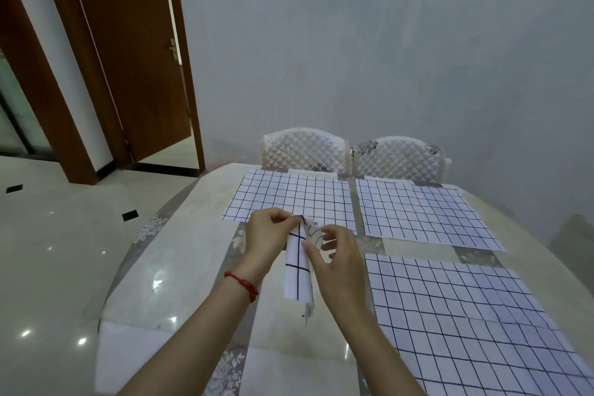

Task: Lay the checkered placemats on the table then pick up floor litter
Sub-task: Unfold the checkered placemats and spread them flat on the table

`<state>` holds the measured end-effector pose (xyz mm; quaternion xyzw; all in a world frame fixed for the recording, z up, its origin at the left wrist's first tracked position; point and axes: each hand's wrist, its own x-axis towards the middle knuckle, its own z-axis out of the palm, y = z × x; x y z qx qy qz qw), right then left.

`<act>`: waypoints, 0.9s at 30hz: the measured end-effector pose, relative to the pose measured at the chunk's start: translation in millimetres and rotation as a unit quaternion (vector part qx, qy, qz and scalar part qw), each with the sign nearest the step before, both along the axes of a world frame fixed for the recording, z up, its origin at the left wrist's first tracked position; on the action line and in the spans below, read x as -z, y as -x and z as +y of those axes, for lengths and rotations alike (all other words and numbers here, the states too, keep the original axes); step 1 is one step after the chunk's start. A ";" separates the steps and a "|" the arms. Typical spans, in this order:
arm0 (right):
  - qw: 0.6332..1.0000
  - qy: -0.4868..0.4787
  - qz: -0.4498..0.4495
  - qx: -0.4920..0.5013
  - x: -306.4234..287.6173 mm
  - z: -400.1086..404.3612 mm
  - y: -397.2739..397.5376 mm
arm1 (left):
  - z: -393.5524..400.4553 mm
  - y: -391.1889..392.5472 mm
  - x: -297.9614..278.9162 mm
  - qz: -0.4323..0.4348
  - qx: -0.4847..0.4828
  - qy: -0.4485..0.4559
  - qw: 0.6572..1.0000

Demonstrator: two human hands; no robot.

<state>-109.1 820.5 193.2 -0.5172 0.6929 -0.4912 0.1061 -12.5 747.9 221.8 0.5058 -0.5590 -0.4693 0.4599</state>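
Observation:
Three white placemats with dark grid lines lie flat on the pale marble table (180, 254): one at the far left (289, 196), one at the far right (418, 212), one at the near right (466, 315). Above the table's near-left part I hold a folded checkered placemat (299, 270), a narrow strip hanging down. My left hand (266, 235), with a red string at the wrist, pinches its top fold. My right hand (337, 260) holds the strip's right edge, thumb along it and fingers curled behind.
Two white quilted chairs (305, 151) (398, 157) stand at the table's far side against the grey wall. A glossy tiled floor (48, 251) with small dark insets spreads to the left. A brown door (128, 58) stands open at the back left.

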 end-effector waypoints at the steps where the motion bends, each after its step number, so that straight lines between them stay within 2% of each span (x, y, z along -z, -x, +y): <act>1: 1.000 0.001 -0.008 0.004 -0.2 0.1 -1.2 | -0.3 -0.5 0.6 0.003 -0.010 0.001 1.000; 3: 1.000 -0.023 -0.005 -0.016 -0.9 -0.3 -3.3 | -1.4 -1.2 1.9 0.008 -0.027 0.003 1.000; 7: 0.987 -0.136 0.047 -0.075 -6.9 -0.5 -10.4 | -1.3 -0.6 3.0 0.016 -0.051 -0.002 0.999; 9: 0.982 -0.155 0.065 -0.085 -9.4 1.1 -14.0 | -1.1 -0.7 2.9 0.019 -0.061 -0.002 0.998; 13: 0.971 -0.158 0.148 -0.104 -6.8 5.2 -15.3 | -4.7 -4.8 1.4 0.034 -0.086 -0.007 0.996; 17: 0.980 -0.098 0.160 -0.063 -3.4 4.6 -4.4 | -10.1 -12.9 0.8 0.087 -0.102 -0.046 0.990; 19: 0.990 -0.053 0.123 -0.046 -2.9 0.5 2.8 | -11.5 -17.4 1.1 0.111 -0.092 -0.066 0.987; 21: 0.998 -0.023 0.046 -0.041 -3.2 -5.6 11.2 | -9.3 -19.8 1.6 0.094 -0.090 -0.060 0.990; 24: 0.997 -0.013 -0.065 -0.047 -11.6 -14.2 21.6 | -4.5 -20.4 6.0 -0.017 -0.113 0.047 0.992; 27: 0.991 -0.018 -0.084 -0.100 -22.9 -18.7 28.6 | 1.9 -16.9 5.8 -0.079 -0.052 0.167 0.981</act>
